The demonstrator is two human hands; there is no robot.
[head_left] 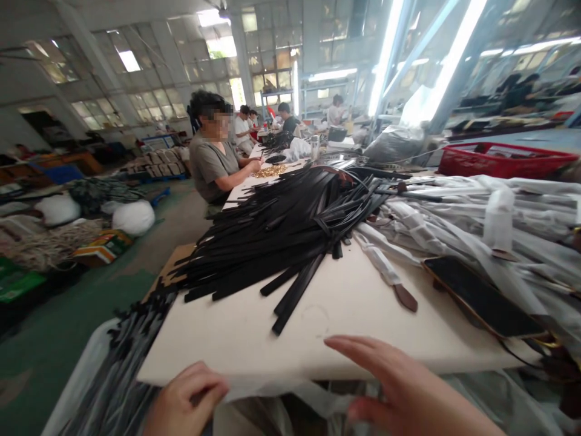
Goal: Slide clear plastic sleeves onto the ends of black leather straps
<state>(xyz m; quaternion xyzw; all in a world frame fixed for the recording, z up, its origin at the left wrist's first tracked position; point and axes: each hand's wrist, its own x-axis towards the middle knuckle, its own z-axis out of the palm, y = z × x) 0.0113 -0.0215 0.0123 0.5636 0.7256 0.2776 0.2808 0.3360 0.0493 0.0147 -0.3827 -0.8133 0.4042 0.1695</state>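
At the near edge of the table, my left hand (188,396) is closed, its thumb against curled fingers, on the end of a thin translucent plastic sleeve (313,393). The sleeve runs rightward below the tabletop toward my right hand (390,378). That hand is open, fingers stretched forward over the table edge, its thumb apart and close to the sleeve; whether they touch is unclear. Beyond my hands, a large heap of black straps (254,242) lies on the pale table (218,339). A wrapped strap with a brown leather tip (405,298) rests right of it.
Plastic-wrapped straps (458,212) pile up at right, near a dark phone-like slab (483,297) and a red basket (503,160). A bin of dark strips (131,357) stands left of the table. A co-worker (215,151) sits along the table's left side.
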